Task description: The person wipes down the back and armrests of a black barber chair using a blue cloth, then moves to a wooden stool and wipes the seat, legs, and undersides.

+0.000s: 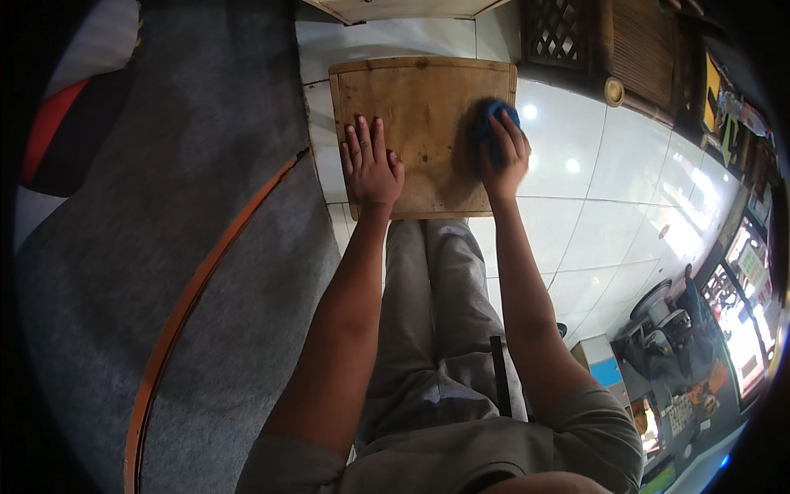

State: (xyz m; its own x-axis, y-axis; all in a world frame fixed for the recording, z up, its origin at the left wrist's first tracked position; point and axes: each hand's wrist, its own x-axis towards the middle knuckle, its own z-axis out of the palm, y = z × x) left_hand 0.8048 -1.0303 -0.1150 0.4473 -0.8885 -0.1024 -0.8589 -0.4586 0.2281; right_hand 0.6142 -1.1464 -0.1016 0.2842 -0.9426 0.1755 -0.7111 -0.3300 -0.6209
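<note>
A small wooden table (426, 123) with a raised rim stands before me on white tiles, its near edge over my legs. My left hand (372, 167) lies flat on the left part of its top, palm down, fingers spread and pointing away, holding nothing. At the right edge of the top, my right hand (507, 151) grips a crumpled blue cloth (494, 114), pressed against the wood. The hand covers part of the cloth. Dark spots and knots mark the wood.
Grey carpet (241, 259) with an orange strip (203, 272) covers the left side. Dark bamboo furniture (642, 55) stands at the upper right. A white cabinet edge (401, 9) is beyond the table. At the lower right is a desk (673, 432) with various items.
</note>
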